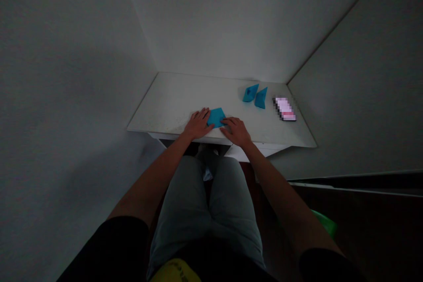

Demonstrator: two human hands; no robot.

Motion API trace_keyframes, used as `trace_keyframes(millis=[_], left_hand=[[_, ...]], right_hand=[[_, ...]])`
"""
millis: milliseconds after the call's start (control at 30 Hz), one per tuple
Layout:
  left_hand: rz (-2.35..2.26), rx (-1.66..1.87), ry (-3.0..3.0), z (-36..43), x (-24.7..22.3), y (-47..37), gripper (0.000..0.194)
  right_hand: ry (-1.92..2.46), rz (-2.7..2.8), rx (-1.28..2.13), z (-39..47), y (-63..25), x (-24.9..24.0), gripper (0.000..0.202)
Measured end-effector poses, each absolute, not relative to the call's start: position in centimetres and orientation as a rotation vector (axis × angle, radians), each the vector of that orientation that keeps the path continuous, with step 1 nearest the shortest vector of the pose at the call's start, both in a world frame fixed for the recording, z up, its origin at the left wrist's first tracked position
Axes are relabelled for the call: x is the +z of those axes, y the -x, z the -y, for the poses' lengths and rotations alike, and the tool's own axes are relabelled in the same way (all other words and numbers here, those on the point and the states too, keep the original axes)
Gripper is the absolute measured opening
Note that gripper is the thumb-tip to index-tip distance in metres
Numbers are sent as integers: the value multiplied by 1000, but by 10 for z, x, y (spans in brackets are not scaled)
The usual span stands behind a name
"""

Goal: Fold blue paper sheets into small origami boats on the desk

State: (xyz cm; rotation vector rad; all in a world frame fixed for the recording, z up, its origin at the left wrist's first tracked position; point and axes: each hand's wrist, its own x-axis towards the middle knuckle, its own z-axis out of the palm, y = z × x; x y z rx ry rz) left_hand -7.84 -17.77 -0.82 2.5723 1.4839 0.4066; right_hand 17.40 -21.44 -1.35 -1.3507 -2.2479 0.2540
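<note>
A folded piece of blue paper [216, 117] lies near the front edge of the white table [185, 90]. Flat on the table, my left hand [198, 124] covers the paper's left side with fingers stretched out and thumb along its lower edge. At the opposite side, my right hand [237, 130] touches the paper's right corner with its fingertips, thumb spread below them. Both hands are open. Two blue folded paper shapes, a left one [250, 93] and a right one [261, 98], sit side by side at the back right.
A phone [284, 109], its screen pixelated, lies near the table's right end. Walls stand close behind the table and on both sides. Below the front edge is an open drawer-like gap [218, 149]. Something green [324, 224] is on the dark floor at lower right.
</note>
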Motion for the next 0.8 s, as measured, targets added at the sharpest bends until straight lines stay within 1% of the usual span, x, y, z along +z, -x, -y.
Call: trace_keyframes(millis=[167, 233, 300, 367, 467, 533, 600, 700, 733, 800], left_hand=[[-1445, 483, -2599, 183, -2, 82, 82], [-1402, 514, -2608, 184, 2, 83, 86], [-1352, 539, -2613, 185, 4, 84, 84], [-1315, 562, -2613, 185, 4, 84, 72], [-1278, 600, -2613, 183, 1, 85, 47], [-1262, 616, -2609, 181, -1, 85, 37], [-1260, 616, -2604, 180, -2, 86, 33], [-1257, 589, -2614, 180, -1, 88, 33], [-1252, 581, -2622, 181, -1, 88, 35], [-1243, 580, -2642, 182, 0, 88, 37]], right_hand=[[1329, 2227, 273, 205, -178, -22, 50], [1320, 2243, 291, 201, -185, -24, 49], [1307, 2272, 312, 197, -195, -24, 50], [1261, 2307, 346, 195, -207, -23, 54], [1161, 2313, 403, 195, -219, -22, 65], [1137, 2292, 421, 195, -221, -22, 68], [1130, 2267, 433, 193, -220, -22, 60], [1121, 2245, 429, 192, -217, -20, 39], [1122, 2254, 410, 193, -215, -20, 37], [1124, 2307, 356, 195, -214, -18, 38]])
